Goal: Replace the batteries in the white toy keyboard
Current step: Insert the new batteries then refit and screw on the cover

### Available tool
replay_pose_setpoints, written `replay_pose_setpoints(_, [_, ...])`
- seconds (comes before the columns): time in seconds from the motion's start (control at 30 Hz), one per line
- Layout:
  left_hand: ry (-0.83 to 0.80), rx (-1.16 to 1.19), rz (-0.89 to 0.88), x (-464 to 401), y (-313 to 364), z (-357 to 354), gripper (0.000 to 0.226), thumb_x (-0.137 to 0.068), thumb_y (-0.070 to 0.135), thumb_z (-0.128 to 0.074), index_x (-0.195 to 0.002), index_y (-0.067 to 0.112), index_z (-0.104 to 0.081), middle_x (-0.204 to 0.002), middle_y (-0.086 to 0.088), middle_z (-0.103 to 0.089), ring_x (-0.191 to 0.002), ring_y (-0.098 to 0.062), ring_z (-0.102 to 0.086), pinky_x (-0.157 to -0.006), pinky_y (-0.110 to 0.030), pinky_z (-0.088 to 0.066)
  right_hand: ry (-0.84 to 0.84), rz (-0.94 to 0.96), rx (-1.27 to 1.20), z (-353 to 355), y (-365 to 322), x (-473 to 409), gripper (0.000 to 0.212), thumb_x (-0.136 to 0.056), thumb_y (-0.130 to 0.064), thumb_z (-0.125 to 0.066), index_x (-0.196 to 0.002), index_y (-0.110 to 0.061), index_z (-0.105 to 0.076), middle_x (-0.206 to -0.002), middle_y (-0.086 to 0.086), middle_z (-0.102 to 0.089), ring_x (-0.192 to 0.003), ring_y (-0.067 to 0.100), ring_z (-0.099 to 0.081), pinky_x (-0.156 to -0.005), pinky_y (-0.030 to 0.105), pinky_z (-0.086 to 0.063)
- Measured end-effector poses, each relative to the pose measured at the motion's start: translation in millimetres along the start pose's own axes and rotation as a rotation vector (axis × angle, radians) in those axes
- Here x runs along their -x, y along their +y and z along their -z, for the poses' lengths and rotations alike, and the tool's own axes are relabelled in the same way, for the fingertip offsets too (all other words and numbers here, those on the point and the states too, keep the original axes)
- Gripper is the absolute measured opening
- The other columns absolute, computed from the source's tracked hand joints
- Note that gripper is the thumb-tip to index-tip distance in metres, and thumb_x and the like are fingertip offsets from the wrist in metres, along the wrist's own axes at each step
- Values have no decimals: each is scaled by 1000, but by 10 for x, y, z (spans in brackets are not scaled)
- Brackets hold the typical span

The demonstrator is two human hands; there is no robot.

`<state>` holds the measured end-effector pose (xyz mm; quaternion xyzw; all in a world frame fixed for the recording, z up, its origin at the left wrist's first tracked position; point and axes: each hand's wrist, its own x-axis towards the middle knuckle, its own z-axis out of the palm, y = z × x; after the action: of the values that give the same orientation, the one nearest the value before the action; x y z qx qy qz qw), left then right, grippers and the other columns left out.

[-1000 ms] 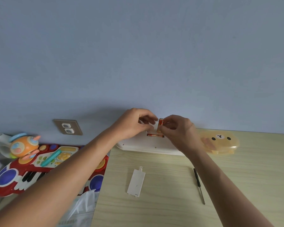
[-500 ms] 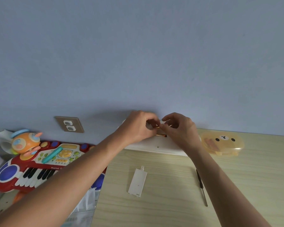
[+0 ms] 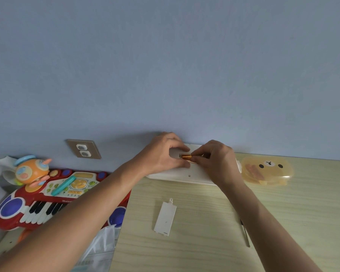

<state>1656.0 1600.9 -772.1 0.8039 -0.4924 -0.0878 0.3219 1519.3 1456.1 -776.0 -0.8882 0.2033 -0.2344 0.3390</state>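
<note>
White toy keyboard (image 3: 192, 174), underside up, at the far edge of the tabletop (image 3: 204, 242) against the wall. A copper-coloured battery (image 3: 186, 157) is shown lying sideways in the open compartment, pinched at its right end by the closed fingers (image 3: 199, 158) of the right hand (image 3: 214, 160). The left hand (image 3: 163, 154) is curled over the left side of the compartment, fingertips touching or just beside the battery; whether it grips the cell or only steadies the casing cannot be told. The detached battery cover (image 3: 165, 217) lies near the middle of the tabletop, a screwdriver (image 3: 245, 233) to its right, partly hidden by the forearm.

Probable faults from here: the cell may be seated with reversed polarity, since the markings are covered by both hands; it may spring out if released before the contact spring is fully compressed; a neighbouring cell, if present, may be dislodged. The unclamped keyboard may also slide along the wall under sideways pressure.
</note>
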Motion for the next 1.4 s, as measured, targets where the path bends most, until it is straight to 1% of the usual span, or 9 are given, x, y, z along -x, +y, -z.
replay_pose_setpoints(0.17, [-4,-14,4,-1,14,2,46,-72,49,-85,-113,30,-76,-114,16,-60,-111,-2,-53,-97,-20,-41,7,56,24,8,46,7,14,-73,-18,-86,-86,-20,-81,-83,-4,-69,-70,10,-59,-68,19,-43])
replay_pose_setpoints(0.27, [-6,-43,-15,8,15,-1,47,-74,51,-83,-115,30,-76,-115,16,-61,-110,-2,-53,-95,-19,-40,29,76,32,144,137,77,14,-76,-19,-85,-90,-19,-81,-90,-8,-69,-74,3,-61,-71,7,-43])
replay_pose_setpoints(0.33, [1,-43,-20,9,11,2,48,-74,51,-83,-115,29,-76,-114,16,-62,-108,-1,-54,-94,-18,-39,51,135,50,202,164,141,10,-79,-14,-82,-89,-17,-82,-90,-5,-73,-78,3,-63,-74,6,-45])
replay_pose_setpoints(0.47, [5,-31,-19,9,6,-1,47,-74,50,-84,-115,28,-77,-113,15,-62,-108,-2,-54,-93,-16,-38,71,208,103,143,145,166,12,-81,-10,-79,-90,-18,-83,-86,-4,-77,-83,17,-68,-74,35,-57])
replay_pose_setpoints(0.6, [2,-24,-14,17,-15,-8,47,-74,52,-83,-115,29,-76,-114,17,-60,-110,-2,-53,-96,-19,-39,111,223,131,67,171,137,13,-80,-9,-79,-88,-18,-82,-82,-3,-76,-79,21,-67,-66,41,-57])
replay_pose_setpoints(0.8, [9,-11,-11,26,-23,-26,47,-74,53,-83,-115,30,-76,-113,20,-59,-111,0,-52,-98,-21,-40,158,210,118,22,185,172,11,-79,-8,-79,-83,-18,-82,-82,-3,-74,-79,21,-66,-68,41,-56])
replay_pose_setpoints(1.1, [8,-27,-9,30,7,-19,47,-74,51,-83,-115,28,-76,-114,18,-60,-111,0,-52,-97,-18,-39,132,244,140,0,121,122,12,-77,-4,-80,-78,-16,-83,-78,-2,-75,-72,16,-66,-68,22,-48])
replay_pose_setpoints(1.27, [12,-51,-21,46,-21,-37,49,-73,52,-83,-114,27,-77,-113,18,-61,-110,0,-52,-99,-19,-40,82,369,211,-76,74,187,13,-81,-2,-75,-83,-14,-81,-80,1,-76,-75,26,-67,-67,36,-56])
replay_pose_setpoints(1.4, [28,-50,-30,44,-40,-53,47,-75,52,-82,-114,27,-77,-112,19,-61,-110,0,-54,-101,-26,-44,62,372,164,-98,66,215,15,-83,-6,-76,-92,-16,-82,-88,-1,-78,-84,22,-70,-76,33,-57])
